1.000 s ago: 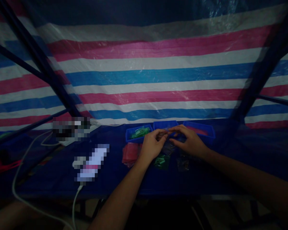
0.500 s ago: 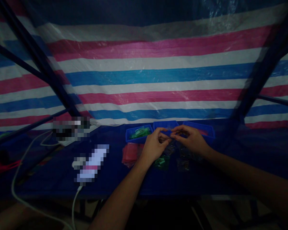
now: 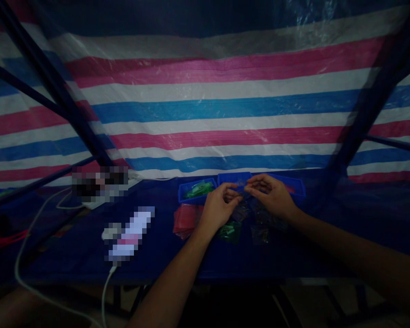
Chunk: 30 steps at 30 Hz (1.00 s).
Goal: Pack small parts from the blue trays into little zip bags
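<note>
My left hand and my right hand face each other over the blue table, fingertips pinched a short gap apart. Between them is something thin and see-through that looks like a small clear plastic bag; dim light blurs its outline. Just below lie small clear bags with dark bits inside, a green-tinted bag with pale pieces and another clear bag. Beside my left wrist is a stack of pink-red packets.
Behind the hands stand blue bins: a left one with green bags, a middle one and a right one with something red. Left are a blurred-out phone on a white cable and a power strip. Striped sheeting closes the back.
My right hand's fingers have shifted slightly and a little more gap shows between the two hands. The left hand stays almost in place.
</note>
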Tool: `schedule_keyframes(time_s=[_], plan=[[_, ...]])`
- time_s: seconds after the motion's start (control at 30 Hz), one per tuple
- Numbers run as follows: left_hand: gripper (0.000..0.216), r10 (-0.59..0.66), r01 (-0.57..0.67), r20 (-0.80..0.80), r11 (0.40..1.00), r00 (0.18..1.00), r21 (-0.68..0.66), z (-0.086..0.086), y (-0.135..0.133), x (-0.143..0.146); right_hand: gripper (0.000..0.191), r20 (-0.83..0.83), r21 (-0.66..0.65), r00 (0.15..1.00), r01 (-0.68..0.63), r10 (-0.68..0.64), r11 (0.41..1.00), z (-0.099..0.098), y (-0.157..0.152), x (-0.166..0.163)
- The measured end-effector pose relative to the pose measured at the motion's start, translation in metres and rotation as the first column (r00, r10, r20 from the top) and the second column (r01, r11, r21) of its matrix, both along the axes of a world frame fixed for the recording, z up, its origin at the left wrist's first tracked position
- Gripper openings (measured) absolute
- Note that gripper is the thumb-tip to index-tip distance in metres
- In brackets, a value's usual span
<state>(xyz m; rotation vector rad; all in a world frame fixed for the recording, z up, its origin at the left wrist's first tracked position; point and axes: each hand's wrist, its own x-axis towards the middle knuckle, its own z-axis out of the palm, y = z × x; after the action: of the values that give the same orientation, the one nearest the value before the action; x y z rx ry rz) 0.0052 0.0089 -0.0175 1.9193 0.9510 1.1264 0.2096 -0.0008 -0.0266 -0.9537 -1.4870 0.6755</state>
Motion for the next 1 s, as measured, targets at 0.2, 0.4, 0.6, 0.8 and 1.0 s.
schedule_keyframes(time_s=[0.2,0.4,0.6,0.8,1.0], plan=[[0.033,-0.003,0.003,0.003,1.0,1.0,0.024,0.0028,-0.0011,-0.0017,0.031,-0.019,0.012,1.0,-0.005,0.005,1.0,0.0013,-0.001,-0.0009],[0.036,-0.04,0.04,0.017,0.999,0.999,0.028,0.0049,-0.0031,-0.0026,0.038,0.03,-0.018,0.996,-0.083,0.084,0.996,0.0043,-0.0047,-0.0012],[0.042,-0.074,0.075,0.065,0.997,0.995,-0.021,0.0036,-0.0029,-0.0016,0.037,0.037,-0.106,0.986,-0.161,0.165,0.981,0.0036,-0.0041,0.0014],[0.048,-0.089,0.093,0.072,0.994,0.993,-0.051,0.0034,-0.0038,-0.0004,0.037,0.005,-0.101,0.983,-0.183,0.184,0.978,0.001,-0.0025,0.002],[0.052,-0.1,0.1,0.023,0.995,0.995,-0.028,-0.0022,-0.0023,0.0003,0.032,-0.02,-0.141,0.975,-0.224,0.223,0.964,0.0016,-0.0025,0.0014]])
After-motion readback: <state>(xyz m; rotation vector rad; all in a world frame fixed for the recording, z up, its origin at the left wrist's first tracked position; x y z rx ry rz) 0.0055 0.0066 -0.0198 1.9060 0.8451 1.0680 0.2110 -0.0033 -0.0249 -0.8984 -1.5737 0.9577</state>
